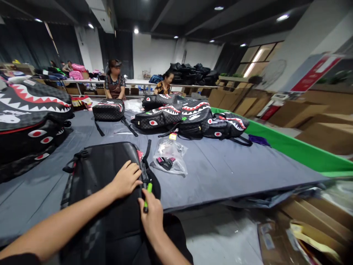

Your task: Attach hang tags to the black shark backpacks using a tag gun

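A black backpack lies back side up on the table in front of me. My left hand grips its right edge, fingers bent over the black panel and thumb by the seam. Close beside it, my right hand is closed around a slim bright green tool with a dark end; its exact kind is hard to make out. The right thumb and fingertips rest at the same edge of the backpack. Past that edge, a black strap sticks up.
On the grey table lie a clear plastic bag of small parts, several shark-mouth backpacks, a large backpack pile and a purple cloth. A green barrier and cardboard boxes line the right. Two people sit opposite.
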`<state>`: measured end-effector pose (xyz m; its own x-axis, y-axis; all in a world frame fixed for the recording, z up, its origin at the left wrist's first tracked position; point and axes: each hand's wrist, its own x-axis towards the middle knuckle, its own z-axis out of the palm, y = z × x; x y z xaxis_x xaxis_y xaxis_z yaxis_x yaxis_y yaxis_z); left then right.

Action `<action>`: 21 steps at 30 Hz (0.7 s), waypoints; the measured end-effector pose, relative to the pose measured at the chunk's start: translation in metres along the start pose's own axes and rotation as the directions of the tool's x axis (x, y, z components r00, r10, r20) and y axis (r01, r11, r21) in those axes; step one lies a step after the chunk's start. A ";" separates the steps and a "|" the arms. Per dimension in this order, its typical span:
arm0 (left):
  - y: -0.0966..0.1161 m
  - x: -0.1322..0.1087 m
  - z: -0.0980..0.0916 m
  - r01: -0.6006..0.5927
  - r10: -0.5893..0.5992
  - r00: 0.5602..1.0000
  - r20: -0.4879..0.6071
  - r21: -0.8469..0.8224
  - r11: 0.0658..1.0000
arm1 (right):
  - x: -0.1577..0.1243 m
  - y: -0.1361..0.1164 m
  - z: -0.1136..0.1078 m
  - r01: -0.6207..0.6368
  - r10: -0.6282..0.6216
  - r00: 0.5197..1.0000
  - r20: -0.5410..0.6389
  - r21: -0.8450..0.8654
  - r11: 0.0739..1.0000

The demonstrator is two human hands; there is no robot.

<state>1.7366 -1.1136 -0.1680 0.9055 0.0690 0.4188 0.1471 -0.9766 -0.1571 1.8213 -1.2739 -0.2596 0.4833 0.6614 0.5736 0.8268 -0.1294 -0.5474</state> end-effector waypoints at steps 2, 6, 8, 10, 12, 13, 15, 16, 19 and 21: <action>-0.022 0.021 -0.001 -0.063 0.060 0.995 0.079 0.031 0.998 | -0.010 -0.011 0.003 0.025 -0.024 1.000 0.007 -0.033 0.999; -0.033 0.021 -0.003 -0.173 0.172 0.970 0.170 -0.008 0.985 | -0.018 -0.016 0.000 0.088 -0.087 0.996 0.026 -0.058 0.994; -0.035 0.014 -0.007 -0.216 0.220 0.961 0.168 -0.043 0.975 | -0.019 -0.015 0.000 0.122 -0.120 0.992 0.026 -0.061 0.991; -0.047 0.009 -0.012 -0.230 0.233 0.959 0.159 -0.035 0.972 | -0.020 -0.013 0.004 0.140 -0.140 0.990 0.011 -0.071 0.988; -0.073 0.009 -0.018 -0.206 0.202 0.964 0.174 0.005 0.979 | -0.023 -0.010 0.011 0.154 -0.155 0.988 0.000 -0.082 0.985; -0.091 0.009 -0.022 -0.168 0.158 0.971 0.178 0.046 0.985 | -0.025 -0.009 0.014 0.158 -0.158 0.987 0.001 -0.088 0.984; -0.126 0.009 -0.031 -0.038 0.014 0.988 0.154 0.154 0.987 | -0.029 -0.006 0.018 0.158 -0.158 0.987 0.011 -0.090 0.983; -0.141 0.008 -0.035 0.037 -0.065 0.990 0.126 0.213 0.976 | -0.030 -0.004 0.018 0.158 -0.157 0.987 0.017 -0.084 0.984; -0.154 -0.003 -0.042 0.125 -0.147 0.987 0.059 0.279 0.952 | -0.029 -0.001 0.015 0.162 -0.161 0.987 0.012 -0.041 0.986; -0.141 -0.013 -0.036 0.093 -0.101 0.994 0.036 0.188 0.978 | -0.022 -0.004 0.008 0.147 -0.147 0.989 -0.003 0.010 0.989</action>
<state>1.6896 -0.9842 -0.1189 0.8996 0.1750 0.4001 0.3028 -0.9101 -0.2828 1.8046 -1.2823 -0.2747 0.3571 0.6710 0.6499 0.8860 -0.0230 -0.4631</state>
